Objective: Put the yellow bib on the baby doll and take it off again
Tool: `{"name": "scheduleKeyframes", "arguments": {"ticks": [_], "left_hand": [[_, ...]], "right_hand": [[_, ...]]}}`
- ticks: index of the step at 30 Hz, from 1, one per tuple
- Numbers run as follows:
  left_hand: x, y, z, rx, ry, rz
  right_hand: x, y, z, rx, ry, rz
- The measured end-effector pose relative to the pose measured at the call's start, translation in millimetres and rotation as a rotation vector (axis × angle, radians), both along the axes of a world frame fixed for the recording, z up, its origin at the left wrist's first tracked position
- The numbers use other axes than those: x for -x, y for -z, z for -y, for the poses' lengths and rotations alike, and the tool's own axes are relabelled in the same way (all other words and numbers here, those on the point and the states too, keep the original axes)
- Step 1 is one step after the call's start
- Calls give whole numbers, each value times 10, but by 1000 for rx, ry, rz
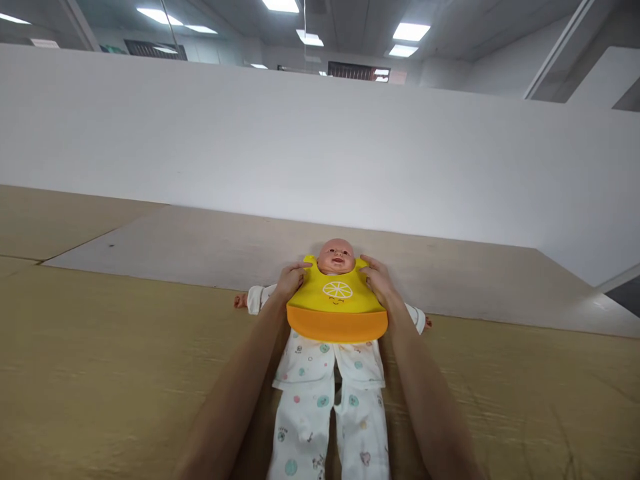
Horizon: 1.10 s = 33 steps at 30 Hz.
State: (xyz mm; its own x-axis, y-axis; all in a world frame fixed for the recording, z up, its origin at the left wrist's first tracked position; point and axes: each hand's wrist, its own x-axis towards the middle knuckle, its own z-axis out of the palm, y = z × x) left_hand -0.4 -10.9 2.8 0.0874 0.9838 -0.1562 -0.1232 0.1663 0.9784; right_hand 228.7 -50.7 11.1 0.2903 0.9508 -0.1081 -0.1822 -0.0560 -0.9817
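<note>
A baby doll [339,251] lies on its back, arms spread to both sides, dressed in white patterned clothes [307,407]. Over its chest is a yellow bib [320,287] with a white citrus-slice print and an orange catch pocket [337,325] along the bottom. My left hand [291,280] grips the bib's upper left edge beside the doll's neck. On the other side, my right hand [377,277] holds the upper right edge, its index finger stretched along the neck strap. Both bib straps stick up on either side of the head. The strap ends behind my fingers are partly hidden.
The doll lies on a tan, wood-like surface [125,360] with a greyish panel [200,243] behind it. A low white wall [320,147] rises at the back, with glass panes above it. Another white wall section stands at the right.
</note>
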Motion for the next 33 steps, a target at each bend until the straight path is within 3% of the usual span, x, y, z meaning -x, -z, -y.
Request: {"name": "scheduleKeyframes", "arguments": {"ticks": [4, 10, 15, 20, 24, 33], "left_hand": [[-3, -49, 20, 25, 86, 178], [16, -46, -26, 90, 221, 437], [2, -29, -110, 190, 239, 578], [35, -17, -142, 276, 236, 699], [71, 19, -144, 326, 335, 742], [29, 132, -195, 237, 381, 823]], "right_hand": [[25, -27, 42, 43, -37, -138], [13, -23, 34, 57, -25, -13], [13, 54, -2, 31, -66, -62], [94, 42, 1, 12, -77, -131], [139, 3, -7, -60, -92, -170], [213, -148, 22, -109, -100, -218]]}}
